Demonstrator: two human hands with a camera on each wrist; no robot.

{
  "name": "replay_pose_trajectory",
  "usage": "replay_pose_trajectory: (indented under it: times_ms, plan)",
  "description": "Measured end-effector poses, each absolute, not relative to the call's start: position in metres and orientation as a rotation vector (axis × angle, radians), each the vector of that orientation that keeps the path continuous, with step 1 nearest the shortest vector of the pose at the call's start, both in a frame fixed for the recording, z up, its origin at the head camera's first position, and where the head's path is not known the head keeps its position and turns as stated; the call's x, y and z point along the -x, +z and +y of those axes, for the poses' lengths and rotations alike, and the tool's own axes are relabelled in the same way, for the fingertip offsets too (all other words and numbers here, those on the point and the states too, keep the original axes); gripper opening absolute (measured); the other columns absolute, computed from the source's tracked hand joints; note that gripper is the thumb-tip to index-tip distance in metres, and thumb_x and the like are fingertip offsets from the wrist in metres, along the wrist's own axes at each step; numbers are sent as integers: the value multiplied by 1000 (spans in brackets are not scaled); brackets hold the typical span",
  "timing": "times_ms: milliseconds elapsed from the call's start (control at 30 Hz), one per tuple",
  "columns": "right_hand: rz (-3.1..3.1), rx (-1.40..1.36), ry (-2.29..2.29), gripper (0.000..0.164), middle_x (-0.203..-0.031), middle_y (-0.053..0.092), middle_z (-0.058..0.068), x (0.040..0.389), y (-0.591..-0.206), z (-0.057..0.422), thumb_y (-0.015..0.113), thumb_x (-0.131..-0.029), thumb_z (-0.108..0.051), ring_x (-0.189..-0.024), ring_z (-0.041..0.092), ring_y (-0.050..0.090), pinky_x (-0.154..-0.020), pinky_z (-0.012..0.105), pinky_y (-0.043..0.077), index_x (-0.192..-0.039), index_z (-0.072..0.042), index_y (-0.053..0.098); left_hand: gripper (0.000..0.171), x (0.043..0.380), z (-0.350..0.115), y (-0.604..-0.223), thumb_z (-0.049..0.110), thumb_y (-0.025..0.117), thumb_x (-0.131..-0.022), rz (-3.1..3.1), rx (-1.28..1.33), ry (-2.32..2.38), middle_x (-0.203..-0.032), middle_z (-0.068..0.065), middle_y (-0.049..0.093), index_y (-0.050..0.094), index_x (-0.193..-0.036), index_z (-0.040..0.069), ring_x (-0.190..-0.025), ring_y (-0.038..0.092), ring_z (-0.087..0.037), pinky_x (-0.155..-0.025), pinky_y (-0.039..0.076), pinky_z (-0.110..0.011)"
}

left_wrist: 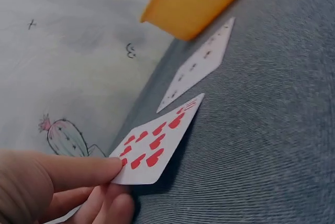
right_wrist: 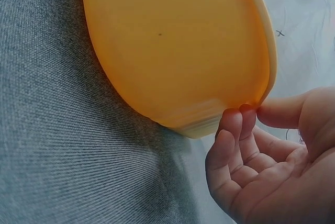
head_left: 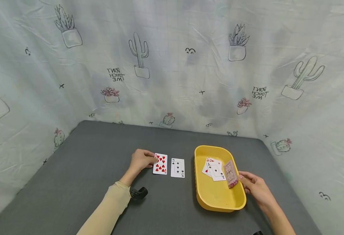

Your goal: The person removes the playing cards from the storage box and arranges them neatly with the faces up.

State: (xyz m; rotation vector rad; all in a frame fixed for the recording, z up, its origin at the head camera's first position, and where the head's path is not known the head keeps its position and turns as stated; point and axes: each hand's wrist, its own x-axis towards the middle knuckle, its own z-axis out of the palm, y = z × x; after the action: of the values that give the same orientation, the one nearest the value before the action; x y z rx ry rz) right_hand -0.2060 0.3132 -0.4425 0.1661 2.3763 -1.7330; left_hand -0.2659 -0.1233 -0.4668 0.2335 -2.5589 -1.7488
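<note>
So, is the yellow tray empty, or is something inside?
Not empty: the head view shows face-up cards and a patterned card back inside the tray.

Left to right sit the heart card (head_left: 161, 165), the club card (head_left: 178, 168) and the tray (head_left: 219, 197) holding loose cards (head_left: 217, 173).

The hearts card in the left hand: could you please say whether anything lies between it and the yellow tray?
Yes: the black three lies flat between the hearts card and the yellow tray, whose raised wall also intervenes.
</note>
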Motion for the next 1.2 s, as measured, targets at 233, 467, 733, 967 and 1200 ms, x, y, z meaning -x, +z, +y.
replay_pose_trajectory:
  times_ms: [233,467,733,967,1200]
  plan:
    - [2379,-171,-1718,54,-99,63,11,205,-442,314,59,-101,-29,-71,13,50,-60,25,45,-139,7,46,16,261,-122,-468,9,86,-73,-2642,-165,-1446,-69,-4,69,77,-85,1,-51,62,-14,-47,52,-26]
    - [2374,-161,-1693,53,-99,63,11,203,-441,321,58,-101,-29,-70,12,49,-60,24,44,-139,6,47,16,250,-117,-469,12,87,-73,-2651,-215,-1438,-64,0,67,78,-84,4,-52,63,-14,-48,52,-25]
    - [2374,-158,-1671,50,-102,63,11,200,-435,326,56,-102,-25,-73,13,50,-61,25,46,-140,7,46,15,240,-108,-464,16,89,-71,-2684,-264,-1383,-63,2,67,78,-80,8,-49,61,-13,-46,47,-25]
    - [2380,-138,-1668,50,-101,62,10,202,-439,328,56,-103,-25,-72,13,49,-61,25,46,-139,7,46,14,239,-105,-463,11,88,-72,-2678,-265,-1367,-65,-1,67,77,-78,5,-48,62,-12,-46,49,-24]
    - [2356,-121,-1683,52,-101,64,9,197,-435,329,56,-102,-27,-72,13,50,-61,25,46,-139,8,45,12,238,-101,-466,9,87,-73,-2664,-266,-1339,-63,1,65,76,-74,6,-47,60,-10,-44,49,-23]
